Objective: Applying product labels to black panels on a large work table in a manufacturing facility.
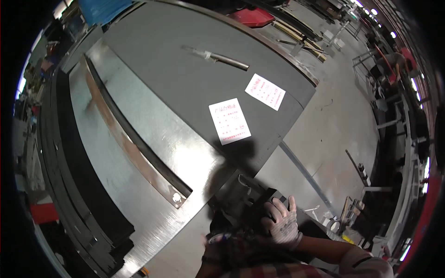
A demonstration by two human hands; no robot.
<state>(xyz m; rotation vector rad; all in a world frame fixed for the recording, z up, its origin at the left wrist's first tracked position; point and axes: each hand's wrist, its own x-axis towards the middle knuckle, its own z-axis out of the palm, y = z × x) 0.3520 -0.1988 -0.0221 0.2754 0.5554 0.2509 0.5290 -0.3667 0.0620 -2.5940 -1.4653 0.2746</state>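
Note:
My right hand [282, 221], in a pale work glove with print on it, is low in the picture, right of the middle. Its fingers are spread and slightly bent over a dark box-like part [264, 204], and nothing shows in its grasp. Whether it touches that part I cannot tell. My left hand does not show. Beyond lies a dark grey flat surface with two white cards bearing red print, a nearer card [229, 121] and a farther card [265, 91]. A metal rod [229, 61], with a pale wrapped-looking end, lies behind them.
Left of the grey surface, a long brownish metal strip [118, 134] lies on a shiny steel sheet [162, 134]. Dark plates [79, 176] are stacked at the far left. Concrete floor [333, 139] stretches to the right, with tools [352, 213] low down. Someone in red [403, 62] is far off.

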